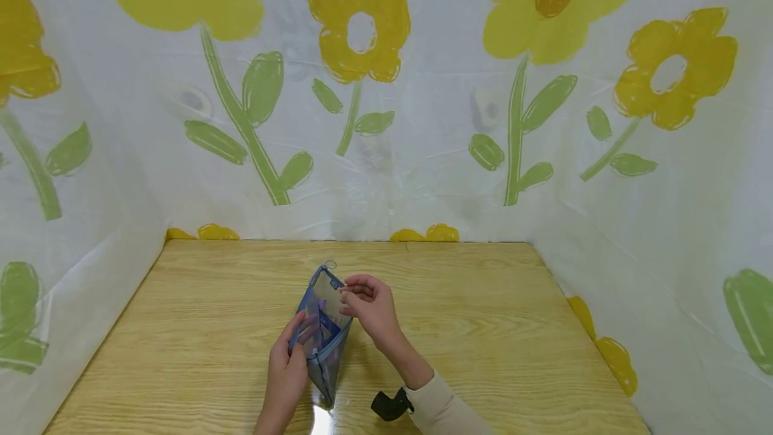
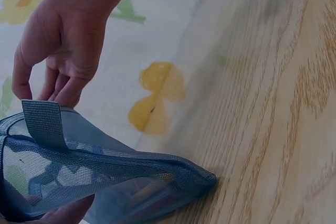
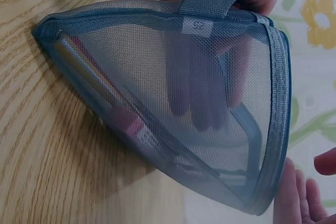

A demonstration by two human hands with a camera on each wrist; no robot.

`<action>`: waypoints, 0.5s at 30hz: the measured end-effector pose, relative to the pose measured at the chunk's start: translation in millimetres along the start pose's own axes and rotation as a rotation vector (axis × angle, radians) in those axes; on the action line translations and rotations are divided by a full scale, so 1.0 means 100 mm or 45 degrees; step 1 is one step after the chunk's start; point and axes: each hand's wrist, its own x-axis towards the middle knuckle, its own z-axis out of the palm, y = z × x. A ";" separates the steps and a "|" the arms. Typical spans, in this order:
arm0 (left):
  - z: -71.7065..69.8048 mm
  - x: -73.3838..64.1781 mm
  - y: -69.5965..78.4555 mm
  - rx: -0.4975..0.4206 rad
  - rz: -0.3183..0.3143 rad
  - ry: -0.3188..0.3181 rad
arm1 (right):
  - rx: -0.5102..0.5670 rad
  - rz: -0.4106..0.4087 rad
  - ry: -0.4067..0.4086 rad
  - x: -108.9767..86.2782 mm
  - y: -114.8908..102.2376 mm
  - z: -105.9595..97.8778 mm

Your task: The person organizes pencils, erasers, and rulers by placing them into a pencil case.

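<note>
A blue mesh zip pouch point(image 1: 329, 354) stands tilted on the table, its mouth spread wide. My left hand point(image 1: 286, 368) grips its left side; through the netting in the right wrist view, the left fingers point(image 3: 194, 87) show. By the opposite rim is my right hand point(image 1: 374, 311), fingers loosely bent. The right wrist view shows its fingers point(image 3: 294, 198) beside the rim and its thumb held apart from them. Inside the pouch lie a dark blue item point(image 1: 329, 324) and slim yellow and reddish sticks point(image 3: 86, 69), plus a pink and white piece point(image 3: 131, 124), all blurred by mesh.
The pouch is on a wood-grain table point(image 1: 483, 327). White sheets with printed yellow flowers form a back wall point(image 1: 423, 153) and side walls around it. A fabric tab point(image 2: 44, 124) sticks out from the pouch's end. A black wrist camera point(image 1: 389, 406) sits at the right cuff.
</note>
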 end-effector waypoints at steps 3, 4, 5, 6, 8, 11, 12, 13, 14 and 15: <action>0.00 -0.02 0.01 0.017 -0.009 -0.003 | -0.073 -0.057 -0.008 -0.01 0.02 -0.02; 0.00 -0.02 0.01 0.013 -0.019 -0.004 | -0.108 -0.083 -0.016 -0.01 0.03 -0.03; 0.00 -0.02 0.01 0.013 -0.022 -0.008 | -0.141 -0.108 -0.026 -0.02 0.04 -0.04; 0.00 -0.03 0.02 0.011 -0.025 -0.012 | -0.166 -0.132 -0.042 -0.02 0.04 -0.05; 0.00 -0.03 0.02 0.011 -0.030 -0.015 | -0.203 -0.165 -0.075 -0.04 0.04 -0.07; 0.00 -0.04 0.03 0.025 -0.024 -0.016 | -0.224 -0.195 -0.128 -0.07 0.06 -0.12; 0.00 -0.04 0.03 0.030 -0.023 -0.015 | -0.224 -0.205 -0.145 -0.08 0.07 -0.13; 0.00 -0.04 0.03 0.035 -0.016 -0.015 | -0.235 -0.215 -0.154 -0.08 0.08 -0.15; 0.01 -0.04 0.03 0.045 -0.013 -0.013 | -0.243 -0.237 -0.163 -0.09 0.09 -0.17; 0.01 -0.04 0.03 0.046 -0.008 -0.014 | -0.252 -0.246 -0.166 -0.09 0.10 -0.19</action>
